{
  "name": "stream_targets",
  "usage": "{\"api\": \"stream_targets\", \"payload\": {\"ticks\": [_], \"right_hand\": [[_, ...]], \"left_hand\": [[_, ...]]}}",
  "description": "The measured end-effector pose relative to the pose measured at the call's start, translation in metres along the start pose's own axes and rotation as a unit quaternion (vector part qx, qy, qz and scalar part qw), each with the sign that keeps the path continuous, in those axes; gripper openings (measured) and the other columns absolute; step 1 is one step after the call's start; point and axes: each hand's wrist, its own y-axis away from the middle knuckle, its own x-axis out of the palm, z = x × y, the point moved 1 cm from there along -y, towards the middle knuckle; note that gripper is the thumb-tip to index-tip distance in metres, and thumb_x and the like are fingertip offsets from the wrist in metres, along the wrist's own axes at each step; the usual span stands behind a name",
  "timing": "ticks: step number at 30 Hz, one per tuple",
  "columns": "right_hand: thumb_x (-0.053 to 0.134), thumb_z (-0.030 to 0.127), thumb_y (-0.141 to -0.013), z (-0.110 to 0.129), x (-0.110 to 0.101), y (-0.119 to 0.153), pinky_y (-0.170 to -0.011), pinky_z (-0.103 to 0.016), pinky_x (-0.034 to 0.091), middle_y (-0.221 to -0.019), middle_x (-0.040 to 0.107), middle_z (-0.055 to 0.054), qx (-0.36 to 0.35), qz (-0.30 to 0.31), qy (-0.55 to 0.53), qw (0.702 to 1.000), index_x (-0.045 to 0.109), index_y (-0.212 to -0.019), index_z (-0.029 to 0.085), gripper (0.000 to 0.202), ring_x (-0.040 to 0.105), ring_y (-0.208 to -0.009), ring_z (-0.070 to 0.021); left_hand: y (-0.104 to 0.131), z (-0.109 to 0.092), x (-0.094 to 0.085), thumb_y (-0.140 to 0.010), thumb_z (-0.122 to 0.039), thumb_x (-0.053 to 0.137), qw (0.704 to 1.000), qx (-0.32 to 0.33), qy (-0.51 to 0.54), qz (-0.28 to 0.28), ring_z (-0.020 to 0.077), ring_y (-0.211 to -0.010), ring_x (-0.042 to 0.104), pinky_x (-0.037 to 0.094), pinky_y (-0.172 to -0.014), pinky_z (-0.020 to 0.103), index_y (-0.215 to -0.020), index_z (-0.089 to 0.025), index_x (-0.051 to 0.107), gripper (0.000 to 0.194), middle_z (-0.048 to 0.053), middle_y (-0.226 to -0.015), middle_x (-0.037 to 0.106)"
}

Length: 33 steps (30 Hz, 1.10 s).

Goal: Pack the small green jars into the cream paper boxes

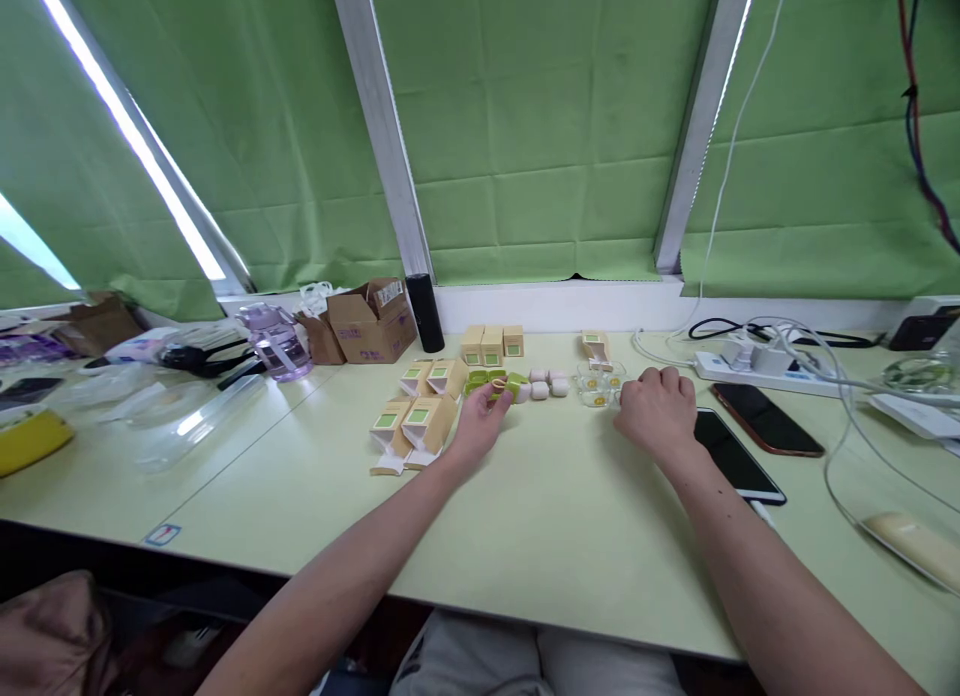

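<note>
My left hand [482,424] is closed, with thumb and fingertips around a small green piece [516,384]. More small green pieces [478,378] lie just behind its fingers. Beside it on the left stand several open cream boxes [427,422] with green labels, their flaps folded out. Several whitish-pink, rounded pieces [539,389] sit on the table to the right of it. My right hand [657,408] has its fingers curled next to a cluster of clear cups with yellow spots [598,386]. Its fingertips are hidden, so whatever they grip does not show.
Closed cream boxes [491,345] and one open box [596,348] stand farther back. A black cylinder [424,313], a cardboard carton [371,321] and a purple bottle [274,342] are at the left. On the right lie a tablet [735,456], a phone [765,418], cables and a power strip [772,374].
</note>
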Motion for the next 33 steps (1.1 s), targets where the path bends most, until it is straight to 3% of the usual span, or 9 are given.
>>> {"api": "stream_targets", "payload": {"ticks": [5, 12, 16, 21, 25, 28, 33], "right_hand": [[0.060, 0.013, -0.080, 0.012, -0.010, 0.004, -0.091, -0.044, 0.030, -0.108, 0.068, -0.024, -0.033, 0.048, -0.011, 0.998, 0.080, -0.099, 0.007, 0.028, 0.051, -0.109, -0.0362], [0.066, 0.013, -0.077, 0.065, -0.018, 0.030, -0.091, -0.044, 0.034, -0.103, 0.066, -0.018, -0.185, 0.024, -0.131, 0.974, 0.076, -0.084, 0.015, 0.013, 0.049, -0.109, -0.0341], [0.068, 0.015, -0.079, 0.079, -0.015, 0.037, -0.094, -0.044, 0.039, -0.107, 0.066, -0.014, -0.235, 0.005, -0.199, 0.951, 0.074, -0.088, 0.019, 0.011, 0.049, -0.112, -0.0334], [0.069, 0.008, -0.074, 0.069, -0.006, 0.030, -0.097, -0.042, 0.046, -0.129, 0.063, -0.012, -0.202, 0.039, -0.347, 0.915, 0.063, -0.125, 0.022, 0.054, 0.049, -0.125, -0.0319], [0.060, -0.002, -0.067, 0.062, 0.016, 0.023, -0.106, -0.041, 0.046, -0.138, 0.059, -0.011, -0.158, 0.105, -0.479, 0.857, 0.056, -0.135, 0.025, 0.073, 0.051, -0.134, -0.0280], [0.060, -0.002, -0.065, 0.065, 0.033, 0.021, -0.110, -0.042, 0.045, -0.138, 0.061, -0.011, -0.153, 0.150, -0.539, 0.815, 0.057, -0.135, 0.024, 0.074, 0.056, -0.131, -0.0264], [0.076, 0.013, -0.066, 0.071, 0.039, 0.020, -0.103, -0.043, 0.049, -0.126, 0.069, -0.009, -0.133, 0.188, -0.576, 0.784, 0.064, -0.124, 0.021, 0.060, 0.062, -0.115, -0.0267]], "left_hand": [[0.001, -0.005, 0.000, -0.076, -0.077, 0.073, 1.000, -0.028, 0.006, -0.008, 0.0253, -0.099, 0.068, 0.051, -0.091, 0.034, -0.107, -0.018, 0.075, 0.067, 0.009, -0.106, 0.078], [-0.001, -0.002, 0.000, -0.075, -0.077, 0.073, 0.999, -0.024, 0.014, -0.018, 0.0232, -0.094, 0.067, 0.050, -0.086, 0.032, -0.104, -0.018, 0.075, 0.066, 0.008, -0.103, 0.078], [-0.002, 0.000, -0.001, -0.075, -0.077, 0.074, 0.999, -0.018, 0.019, -0.020, 0.0223, -0.092, 0.066, 0.050, -0.086, 0.032, -0.102, -0.018, 0.074, 0.065, 0.008, -0.102, 0.077], [-0.003, 0.003, -0.002, -0.075, -0.077, 0.073, 0.999, -0.025, 0.015, -0.027, 0.0213, -0.087, 0.065, 0.049, -0.083, 0.032, -0.097, -0.018, 0.074, 0.063, 0.006, -0.094, 0.076], [-0.004, 0.004, -0.003, -0.075, -0.078, 0.073, 0.999, -0.032, 0.019, -0.034, 0.0209, -0.086, 0.065, 0.049, -0.083, 0.031, -0.092, -0.019, 0.073, 0.061, 0.006, -0.091, 0.074], [-0.005, 0.004, -0.003, -0.075, -0.077, 0.074, 0.998, -0.036, 0.033, -0.041, 0.0202, -0.085, 0.064, 0.050, -0.085, 0.032, -0.090, -0.019, 0.073, 0.060, 0.005, -0.090, 0.074], [-0.004, 0.004, -0.002, -0.073, -0.077, 0.076, 0.997, -0.042, 0.046, -0.045, 0.0201, -0.085, 0.064, 0.051, -0.085, 0.033, -0.086, -0.019, 0.072, 0.060, 0.005, -0.089, 0.073]]}}
